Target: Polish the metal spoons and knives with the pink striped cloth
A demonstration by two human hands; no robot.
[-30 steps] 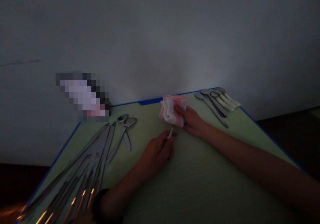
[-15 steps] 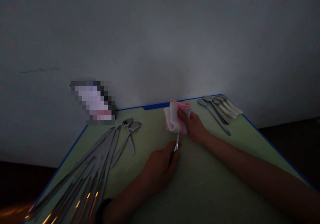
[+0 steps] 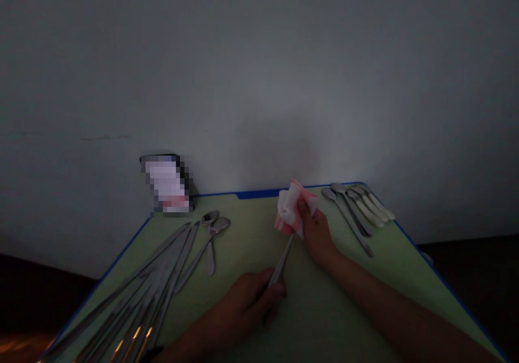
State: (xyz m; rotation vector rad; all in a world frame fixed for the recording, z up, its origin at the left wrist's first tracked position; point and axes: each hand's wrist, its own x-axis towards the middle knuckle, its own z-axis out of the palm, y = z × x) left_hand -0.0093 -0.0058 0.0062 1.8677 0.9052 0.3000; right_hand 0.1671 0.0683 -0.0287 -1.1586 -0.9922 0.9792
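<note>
My left hand is closed round the wide end of a piece of silver cutlery. Its narrow neck runs up into a folded white and pink cloth, which hides the far end, so its kind does not show. The cloth is pinched in my right hand, thumb on top, wrapped about that hidden end. Both hands are above the middle of the table. Left of them, two crossed spoons lie on the tabletop.
Several long metal cutlery pieces fan out at the left of the green table. Several spoons and white-handled pieces lie at the right back. A blurred phone-like screen leans on the grey wall.
The view has tilted, so the table sits lower in the picture. My left hand has moved away from the cloth, baring more of the cutlery. The cloth has turned and crumpled in my right hand.
</note>
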